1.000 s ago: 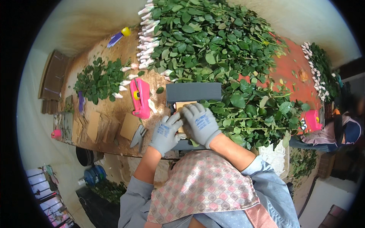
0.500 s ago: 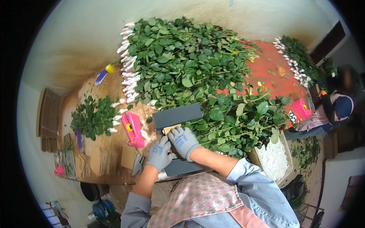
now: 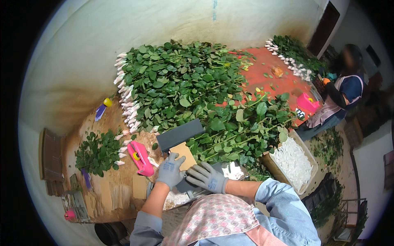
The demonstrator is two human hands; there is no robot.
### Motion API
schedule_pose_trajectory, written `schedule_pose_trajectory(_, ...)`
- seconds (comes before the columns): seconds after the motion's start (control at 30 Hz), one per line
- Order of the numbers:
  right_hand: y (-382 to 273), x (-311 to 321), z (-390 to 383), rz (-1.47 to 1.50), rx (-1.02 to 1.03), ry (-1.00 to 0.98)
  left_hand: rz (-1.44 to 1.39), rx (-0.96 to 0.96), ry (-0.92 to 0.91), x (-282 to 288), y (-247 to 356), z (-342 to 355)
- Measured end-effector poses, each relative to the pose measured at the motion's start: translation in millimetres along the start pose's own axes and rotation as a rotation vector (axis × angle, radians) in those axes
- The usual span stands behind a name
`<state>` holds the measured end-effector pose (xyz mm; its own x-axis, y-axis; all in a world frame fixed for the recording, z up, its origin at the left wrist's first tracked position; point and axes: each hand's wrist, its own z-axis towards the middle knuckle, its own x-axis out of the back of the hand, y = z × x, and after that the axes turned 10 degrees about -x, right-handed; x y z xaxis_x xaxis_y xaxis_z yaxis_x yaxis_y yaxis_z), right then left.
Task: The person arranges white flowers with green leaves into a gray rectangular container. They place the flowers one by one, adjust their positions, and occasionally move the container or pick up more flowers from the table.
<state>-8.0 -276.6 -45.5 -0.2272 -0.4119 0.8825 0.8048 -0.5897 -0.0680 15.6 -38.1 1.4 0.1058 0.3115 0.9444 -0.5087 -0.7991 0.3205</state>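
Observation:
My left hand (image 3: 170, 173), in a grey work glove, holds the left edge of a flat tan piece of cardboard (image 3: 184, 153). The cardboard lies between the two dark grey side walls of a trough-like stand, the far wall (image 3: 180, 134) and the near one, which my hands partly cover. My right hand (image 3: 208, 178), gloved the same way, lies with its fingers stretched out at the cardboard's near edge. A pink tape dispenser (image 3: 140, 158) stands to the left of the stand. Whatever lies under the cardboard is hidden.
Leafy rose stems (image 3: 180, 78) with white-wrapped heads cover the back of the table; a smaller bunch (image 3: 98, 152) lies left. Cardboard pieces (image 3: 111, 197) stand at the front left. A bin of white pieces (image 3: 293, 158) is at right, and a co-worker (image 3: 344, 92) stands beyond.
The cardboard has come up into view between the stand's walls. My right hand has moved nearer to me and spread out. The whole view has shifted.

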Motion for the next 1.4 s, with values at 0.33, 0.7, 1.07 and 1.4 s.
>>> schedule_pose_trajectory(0.33, 3, 76, 28, -0.14, 0.069, -0.284, -0.108, 0.016, -0.028, 4, -10, -2)
schedule_pose_trajectory(0.7, 83, 2, 139, 0.068, -0.32, -0.757, -0.836, 0.027, 0.343, -35, -79, -12)
schedule_pose_trajectory(1.07, 94, -9, 154, 0.11, -0.151, -0.912, 0.282, 0.126, 0.13, -57, 60, -38)
schedule_pose_trajectory(1.4, 142, -30, 283, 0.307, -0.112, -1.282, 0.325, 0.256, 0.233, -75, 61, -29)
